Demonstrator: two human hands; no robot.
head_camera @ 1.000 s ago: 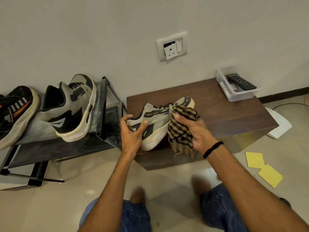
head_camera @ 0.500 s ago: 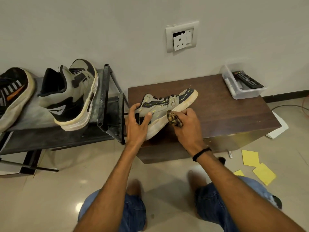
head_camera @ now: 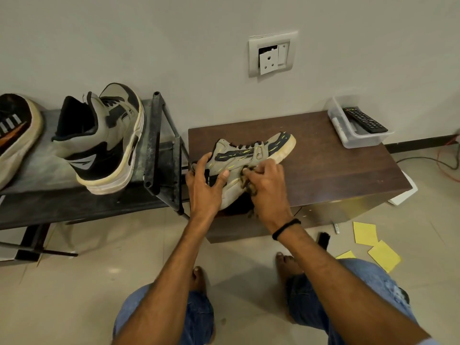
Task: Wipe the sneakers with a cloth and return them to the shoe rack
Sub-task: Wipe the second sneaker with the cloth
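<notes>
A grey and navy sneaker lies on its side on the dark wooden table, toe pointing to the back right. My left hand grips its heel end, thumb on the side and fingers over the collar. My right hand holds a bunched black and tan checked cloth against the shoe's side by the sole; most of the cloth is hidden under the hand. The matching sneaker stands toe up on the metal shoe rack at the left.
A black and orange shoe leans on the rack at the far left. A clear tub with a remote sits at the table's back right corner. Yellow paper notes lie on the floor. A wall socket is above.
The cloth hung loose over the shoe's toe a second ago; now it is bunched under my right hand lower on the side. The sneaker has been laid flatter on the table.
</notes>
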